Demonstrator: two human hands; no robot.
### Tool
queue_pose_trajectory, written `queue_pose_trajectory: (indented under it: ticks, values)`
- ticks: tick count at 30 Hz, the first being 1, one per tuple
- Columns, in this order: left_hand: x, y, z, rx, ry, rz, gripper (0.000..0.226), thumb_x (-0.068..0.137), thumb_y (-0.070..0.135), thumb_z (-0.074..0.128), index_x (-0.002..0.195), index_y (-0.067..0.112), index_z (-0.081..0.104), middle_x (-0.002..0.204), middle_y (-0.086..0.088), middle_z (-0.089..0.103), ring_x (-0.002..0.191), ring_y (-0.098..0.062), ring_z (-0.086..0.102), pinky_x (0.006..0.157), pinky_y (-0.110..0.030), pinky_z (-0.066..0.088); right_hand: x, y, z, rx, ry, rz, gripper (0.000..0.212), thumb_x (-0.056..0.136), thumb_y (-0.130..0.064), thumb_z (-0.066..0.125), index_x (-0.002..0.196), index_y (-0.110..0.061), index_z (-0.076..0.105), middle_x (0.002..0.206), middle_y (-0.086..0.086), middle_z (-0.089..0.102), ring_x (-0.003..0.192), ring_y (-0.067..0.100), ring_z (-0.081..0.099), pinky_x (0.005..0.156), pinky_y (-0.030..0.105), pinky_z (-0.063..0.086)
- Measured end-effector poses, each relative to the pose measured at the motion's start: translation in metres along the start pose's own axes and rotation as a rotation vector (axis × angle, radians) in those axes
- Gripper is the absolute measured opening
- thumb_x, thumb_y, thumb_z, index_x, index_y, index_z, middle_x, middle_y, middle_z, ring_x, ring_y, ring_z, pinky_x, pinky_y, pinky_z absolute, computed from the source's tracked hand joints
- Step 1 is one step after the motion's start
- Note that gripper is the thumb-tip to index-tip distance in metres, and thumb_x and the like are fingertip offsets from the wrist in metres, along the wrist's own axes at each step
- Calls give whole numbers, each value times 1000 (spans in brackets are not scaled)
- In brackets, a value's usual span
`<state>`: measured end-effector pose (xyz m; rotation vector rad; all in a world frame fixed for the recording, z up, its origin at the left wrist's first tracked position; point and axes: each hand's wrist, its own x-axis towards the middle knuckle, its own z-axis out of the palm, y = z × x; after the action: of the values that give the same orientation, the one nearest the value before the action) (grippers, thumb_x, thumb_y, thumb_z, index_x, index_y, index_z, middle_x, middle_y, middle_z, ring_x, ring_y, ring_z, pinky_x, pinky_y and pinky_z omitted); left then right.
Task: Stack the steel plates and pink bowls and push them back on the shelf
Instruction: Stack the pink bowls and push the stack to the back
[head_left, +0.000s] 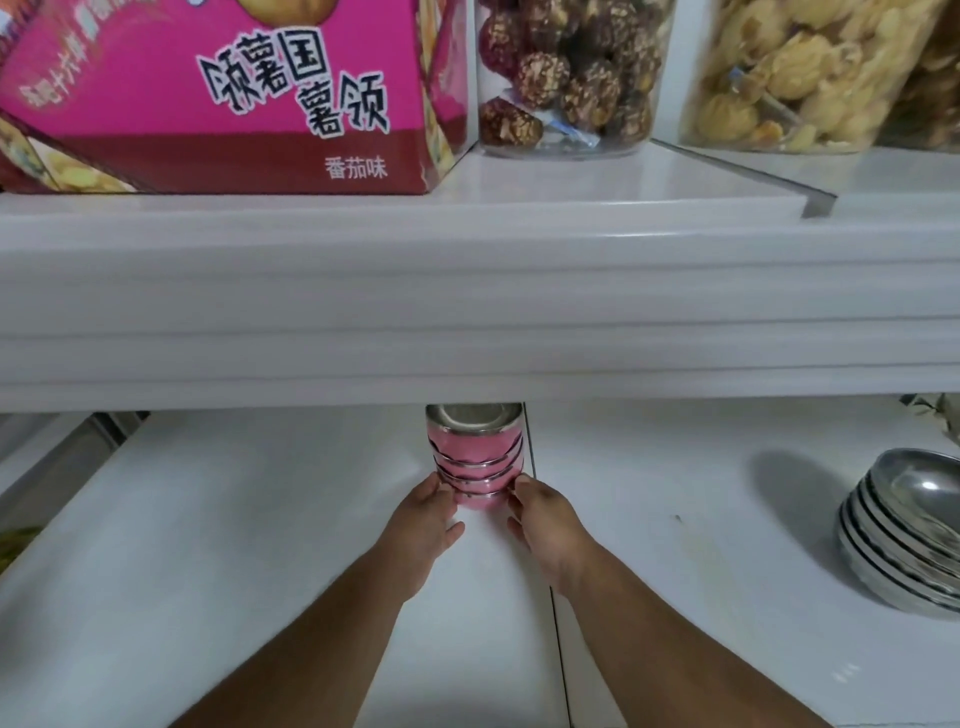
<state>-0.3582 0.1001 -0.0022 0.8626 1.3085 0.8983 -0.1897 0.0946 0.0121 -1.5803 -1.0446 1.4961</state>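
Note:
A stack of pink bowls (475, 457) with steel rims stands on the lower white shelf (260, 519), its top partly hidden under the upper shelf's front edge. My left hand (423, 525) grips the stack's bottom bowl from the left. My right hand (545, 522) grips it from the right. A stack of steel plates (904, 535) sits far right on the same shelf, apart from both hands and partly cut off by the frame edge.
The thick white upper shelf (467, 291) overhangs the bowls. On it stand a pink snack box (234, 93) and two clear jars of snacks (571, 73) (810, 73). A seam (556, 623) runs down the lower shelf beside my right arm.

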Motion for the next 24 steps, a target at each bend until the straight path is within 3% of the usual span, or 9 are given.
queue_pose_trajectory:
  ticks: [1,4,7,9,11,13,17,19,24]
  values:
    - [1,3,0,2,0,-6,45,95,15,48,139,7,45,146,-32,31,138,-40,42,110,-40,43,3,-1,0,-9,3,5,35,92,-32,40,93,-2,57,90,3,52,112,53,59,111,61,40]
    - [3,6,0,17,25,-30,44,97,15,48,140,10,47,146,-29,37,140,-38,40,109,-40,45,3,-6,2,-29,27,20,22,95,-28,39,80,-18,51,80,5,44,82,24,44,94,44,50]
    - [0,4,-2,43,91,-67,51,99,17,49,148,6,35,105,-23,52,124,-38,55,112,-42,43,-1,-9,0,-24,51,43,31,102,-18,38,71,-18,42,71,-1,38,66,17,38,78,27,41]
    - [-5,5,-2,186,134,-77,57,98,29,49,150,10,36,122,-12,59,118,-27,59,113,-42,40,-6,-6,-7,-105,65,44,31,103,-16,39,75,-16,50,74,-2,45,63,12,43,66,17,40]
    - [-15,5,-1,500,156,-49,60,97,40,48,150,13,38,155,-13,43,138,-28,46,117,-41,32,-12,-3,-12,-241,42,7,34,106,-22,38,123,-11,65,111,2,63,100,18,61,84,22,46]
    - [-28,5,1,797,114,28,63,101,40,45,155,12,33,163,-8,32,148,-24,33,117,-33,24,-21,-1,-16,-436,32,-38,50,108,-24,37,156,-9,41,151,7,52,139,27,49,110,30,37]
    - [-47,-2,9,1250,-13,131,68,100,47,41,158,18,24,167,-2,23,152,-21,23,122,-36,22,-33,10,-31,-1005,34,-265,47,106,-27,35,146,-4,44,143,16,54,134,35,49,109,39,41]
    - [-55,-2,20,1337,-3,146,68,99,48,40,159,20,23,167,-1,20,153,-21,20,122,-41,23,-38,17,-42,-1240,23,-298,58,107,-34,32,158,-5,31,163,17,37,150,36,33,120,43,29]
    - [-75,-4,66,1428,43,173,65,101,46,38,159,21,21,168,-2,18,153,-24,20,121,-42,24,-51,23,-79,-1444,-49,-350,65,109,-40,26,164,-7,16,173,15,15,160,33,11,127,45,14]
